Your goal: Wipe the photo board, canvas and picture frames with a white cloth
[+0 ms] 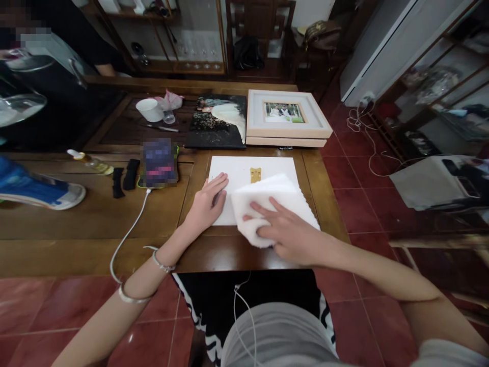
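A white flat board (244, 165) lies on the wooden table in front of me, with a small gold metal piece (255, 175) near its middle. My left hand (209, 202) rests flat on the board's left edge, fingers stretched out and holding nothing. Under my right hand (284, 227) is a fluffy white cloth (282, 191); the fingers press into it and bunch up its near part. The cloth covers the board's right front portion and hangs past its right edge.
Behind the board lie a light wooden picture frame (321, 122) and a dark photo panel (198, 130). Leftward are a pixelated device (158, 163) with a white cable (130, 227), a dropper bottle (95, 164), a blue shoe (38, 183) and a white cup (150, 109). Another person's arm (105, 69) shows at the back.
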`<state>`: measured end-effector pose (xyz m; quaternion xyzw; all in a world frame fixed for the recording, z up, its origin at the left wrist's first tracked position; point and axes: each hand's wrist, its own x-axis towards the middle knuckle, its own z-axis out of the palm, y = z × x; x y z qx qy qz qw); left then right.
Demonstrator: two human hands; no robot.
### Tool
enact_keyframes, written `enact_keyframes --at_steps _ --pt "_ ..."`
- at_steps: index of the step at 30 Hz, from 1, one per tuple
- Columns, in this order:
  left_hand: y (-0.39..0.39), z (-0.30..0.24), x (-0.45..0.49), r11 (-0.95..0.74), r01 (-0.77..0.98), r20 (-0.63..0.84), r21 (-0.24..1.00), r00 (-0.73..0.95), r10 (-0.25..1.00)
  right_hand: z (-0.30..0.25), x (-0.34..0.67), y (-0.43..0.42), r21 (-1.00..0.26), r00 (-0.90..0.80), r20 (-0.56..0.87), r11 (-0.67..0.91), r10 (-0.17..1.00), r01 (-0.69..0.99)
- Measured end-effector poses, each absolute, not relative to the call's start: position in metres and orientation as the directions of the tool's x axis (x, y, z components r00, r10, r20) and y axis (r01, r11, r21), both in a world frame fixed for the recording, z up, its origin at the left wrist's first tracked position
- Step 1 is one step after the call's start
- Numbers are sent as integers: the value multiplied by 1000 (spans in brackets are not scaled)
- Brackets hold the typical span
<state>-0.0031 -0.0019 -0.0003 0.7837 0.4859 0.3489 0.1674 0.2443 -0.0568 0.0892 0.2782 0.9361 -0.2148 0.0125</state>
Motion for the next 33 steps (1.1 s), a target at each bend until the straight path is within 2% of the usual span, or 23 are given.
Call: enact_keyframes --at_steps 5,9,12,16,20,23,26,30,33 --pt "-2 -1 -3 -473 639 390 607 279 877 75 241 5 -351 -703 -49 647 709 677" --pt "-2 -1 -3 -476 632 396 611 276 876 68 224 34 -305 -623 -28 587 781 750" --pt "-2 0 -3 -479 631 399 610 277 874 69 212 25 -215 -639 -57 616 767 758" --pt "-1 -1 -3 -479 636 399 605 279 873 74 209 -22 -130 -747 -108 735 656 665" --pt "-1 -2 -4 -481 637 395 602 285 873 80 218 -69 -189 -821 -99 800 562 570" --pt "-1 -1 -3 -478 640 393 602 284 875 80 225 -75 -237 -841 -89 809 533 538" --pt "-2 -1 -3 -477 636 394 607 280 875 76 228 -50 -247 -816 -81 781 573 573" --pt "-2 0 -2 -473 625 389 621 278 878 72 220 -1 -214 -702 -37 680 711 701" --pt "-2 1 -2 -456 614 368 644 274 888 72 202 21 -207 -627 -77 603 775 770"
